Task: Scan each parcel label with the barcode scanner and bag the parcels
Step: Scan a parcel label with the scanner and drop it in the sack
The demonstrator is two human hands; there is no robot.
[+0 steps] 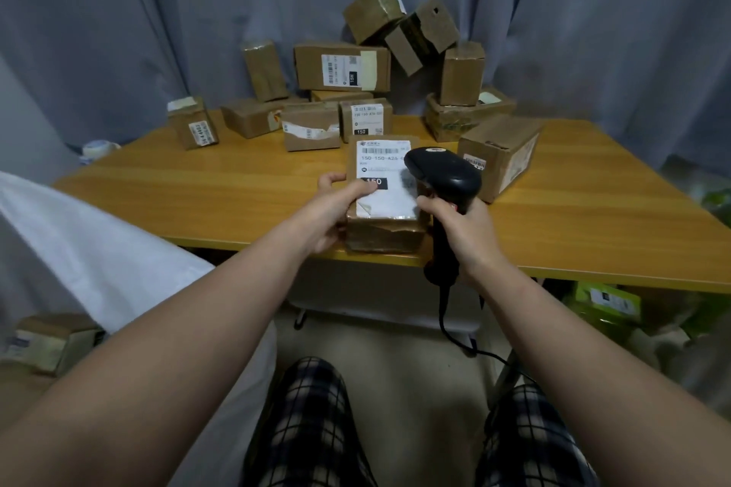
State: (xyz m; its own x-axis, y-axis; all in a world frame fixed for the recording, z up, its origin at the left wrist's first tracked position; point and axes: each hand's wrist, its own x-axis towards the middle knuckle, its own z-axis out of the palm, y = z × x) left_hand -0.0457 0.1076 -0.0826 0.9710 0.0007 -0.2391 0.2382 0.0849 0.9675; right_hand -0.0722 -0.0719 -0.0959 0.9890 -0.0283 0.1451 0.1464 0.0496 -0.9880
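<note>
A brown cardboard parcel (385, 233) with a white shipping label (381, 166) lies at the front edge of the wooden table (197, 190). My left hand (336, 210) grips the parcel's left side, thumb on the label. My right hand (466, 233) holds the handle of a black barcode scanner (443, 174), whose head hangs over the label's right part and hides a bit of it. The scanner's cable (455, 332) drops below the table.
Several more cardboard parcels (342, 67) are piled at the back of the table against a grey curtain, one (500, 154) just right of the scanner. A white bag (91, 245) lies at the left, with a parcel (51, 340) beside it. Green packaging (605, 304) sits under the table at right.
</note>
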